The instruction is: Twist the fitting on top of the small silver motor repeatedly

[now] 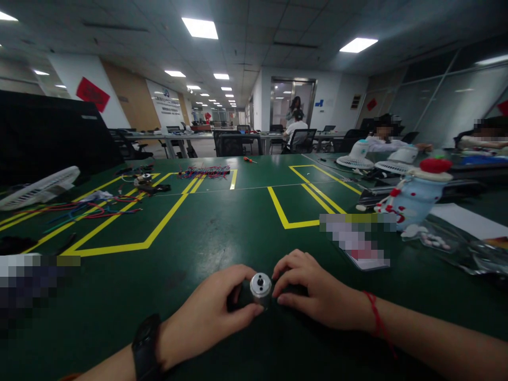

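A small silver electric motor (261, 286), a short cylinder with a dark centre and small holes in its top face, stands upright at the front of the green table. My left hand (212, 304), with a black watch on its wrist, grips it between thumb and fingers from the left. Just to the right of the motor, my right hand (307, 291) has its fingers bent and apart, holding nothing. Its fingertips are close to the motor's side; whether they touch it I cannot tell. A red cord (374, 313) circles the right wrist.
Yellow tape (166, 225) marks areas on the table (222, 227). Loose wires (107, 203) and a white fan (39, 188) lie left, a wire bundle (206, 172) farther back. At right are a blue bottle (423, 196), small fans (355, 156) and a person (383, 140).
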Demonstrator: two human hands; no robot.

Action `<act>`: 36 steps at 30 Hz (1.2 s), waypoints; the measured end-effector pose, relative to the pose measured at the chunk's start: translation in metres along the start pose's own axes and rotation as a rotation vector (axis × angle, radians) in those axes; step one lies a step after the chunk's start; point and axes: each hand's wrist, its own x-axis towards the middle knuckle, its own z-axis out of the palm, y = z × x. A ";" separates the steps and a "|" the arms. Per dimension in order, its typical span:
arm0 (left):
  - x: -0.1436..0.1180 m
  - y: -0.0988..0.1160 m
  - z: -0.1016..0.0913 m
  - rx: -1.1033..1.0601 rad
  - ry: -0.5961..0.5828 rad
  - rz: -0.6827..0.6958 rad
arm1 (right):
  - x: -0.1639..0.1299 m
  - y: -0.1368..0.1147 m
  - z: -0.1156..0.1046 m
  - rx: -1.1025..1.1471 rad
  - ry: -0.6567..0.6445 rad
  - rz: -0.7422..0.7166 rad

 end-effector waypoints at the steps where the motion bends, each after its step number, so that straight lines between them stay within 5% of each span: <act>1: 0.000 0.000 0.000 -0.004 -0.004 -0.004 | 0.000 0.000 0.000 0.039 0.014 0.003; 4: -0.001 0.001 -0.001 -0.003 -0.004 -0.006 | 0.003 0.005 0.001 0.295 0.170 0.139; 8: -0.001 0.003 -0.003 -0.002 0.003 0.005 | 0.010 0.028 0.002 0.760 0.560 0.452; 10: -0.002 0.003 -0.003 -0.006 0.002 0.006 | 0.012 0.038 0.001 0.841 0.621 0.479; 14: -0.003 0.003 -0.002 -0.012 -0.005 0.000 | 0.009 0.032 -0.005 0.785 0.490 0.445; 19: -0.002 0.002 0.000 -0.006 0.006 0.008 | 0.002 0.005 -0.005 0.098 0.019 -0.002; 21: -0.001 0.001 0.000 -0.008 0.009 0.011 | 0.003 0.000 -0.002 0.038 0.039 -0.053; 26: 0.000 0.000 0.001 0.000 0.010 0.007 | 0.013 -0.009 0.000 0.156 0.332 -0.093; 36: 0.000 -0.002 0.002 0.030 0.009 0.014 | 0.020 -0.030 -0.003 0.067 0.216 -0.072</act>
